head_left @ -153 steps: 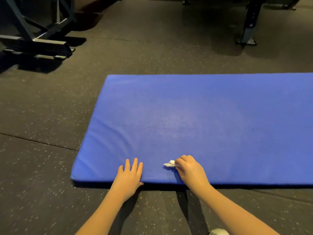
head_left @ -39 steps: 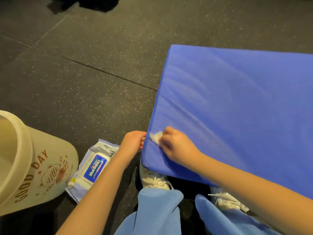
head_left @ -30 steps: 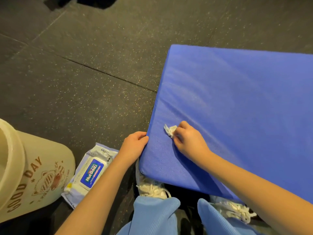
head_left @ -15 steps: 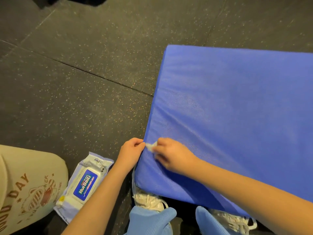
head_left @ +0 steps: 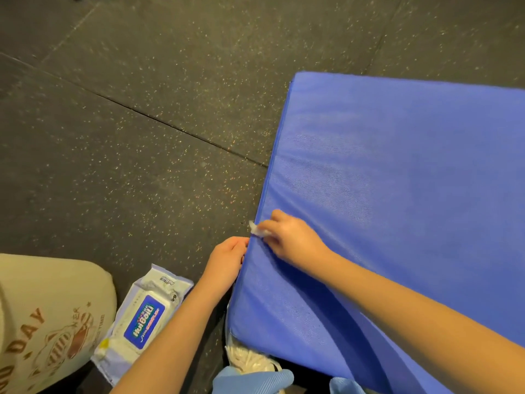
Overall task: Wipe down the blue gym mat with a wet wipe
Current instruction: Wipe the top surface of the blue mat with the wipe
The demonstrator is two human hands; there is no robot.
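We've got the mat point(head_left: 397, 194) lying on the floor point(head_left: 142, 123), near corner lifted a bit over our shoes. R hand point(head_left: 292, 240) sits at the mat's left edge, fingers pinched tight on the wipe point(head_left: 255, 229), which is scrunched small & pokes just past that edge. L hand point(head_left: 227, 261) is curled round the same edge just below, gripping the side to steady it. Wipe pack point(head_left: 142, 319) lies on the floor near the mat's near-left corner, w/ a beige bin point(head_left: 48, 317) beside it. Step in hand, as we judge it: cleaning the edge strip & seam. To do it well we'd keep the L grip firm so the cover doesn't bunch, press the wipe flat rather than balled, run it along the seam in one direction, overlap strokes, then work inward. The wipe looks tiny; unfolding it would prob cover more per pass. Most of the mat's top looks not yet done, tho we can't tell wet from dry here.
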